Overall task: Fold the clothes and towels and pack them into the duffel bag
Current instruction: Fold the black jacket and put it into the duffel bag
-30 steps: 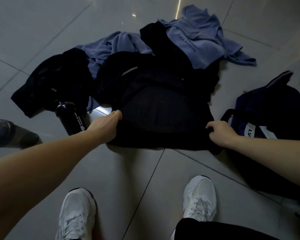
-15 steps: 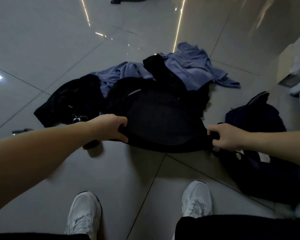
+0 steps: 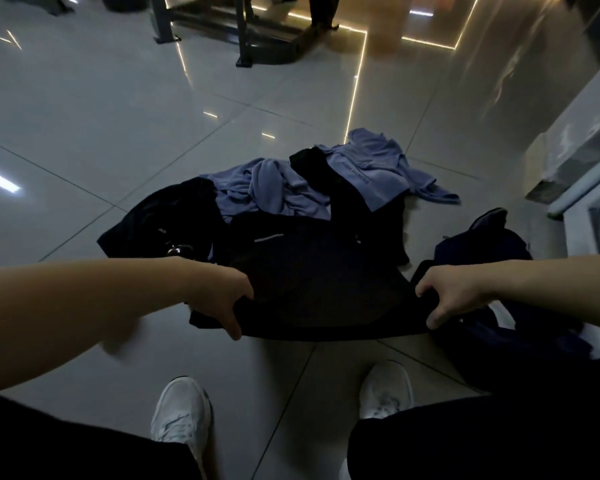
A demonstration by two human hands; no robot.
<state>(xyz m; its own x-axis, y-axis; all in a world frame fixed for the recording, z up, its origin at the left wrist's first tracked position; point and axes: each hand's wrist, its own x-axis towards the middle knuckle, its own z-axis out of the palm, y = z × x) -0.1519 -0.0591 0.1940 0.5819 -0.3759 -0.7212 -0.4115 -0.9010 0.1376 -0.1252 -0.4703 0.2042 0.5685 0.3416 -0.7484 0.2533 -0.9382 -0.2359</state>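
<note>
A black garment [image 3: 312, 282] hangs stretched between my hands, its near edge lifted off the floor. My left hand [image 3: 219, 299] grips its left corner and my right hand [image 3: 444, 296] grips its right corner. Behind it a heap of clothes lies on the tiles: a blue-grey towel [image 3: 368, 174] with lettering, another blue-grey cloth [image 3: 267, 188] and a second black garment [image 3: 163, 216]. The dark navy duffel bag [image 3: 492, 247] sits on the floor at the right, partly hidden by my right arm.
A black bottle top [image 3: 175, 250] peeks out by the left black garment. My white shoes [image 3: 182, 410] stand on the tiles below. Metal frame legs [image 3: 243, 32] stand far back. A white cabinet edge [image 3: 582, 188] runs along the right.
The view has tilted up and pulled back as I rise. Both hands have lifted the black garment's near edge off the floor and drawn it toward me.
</note>
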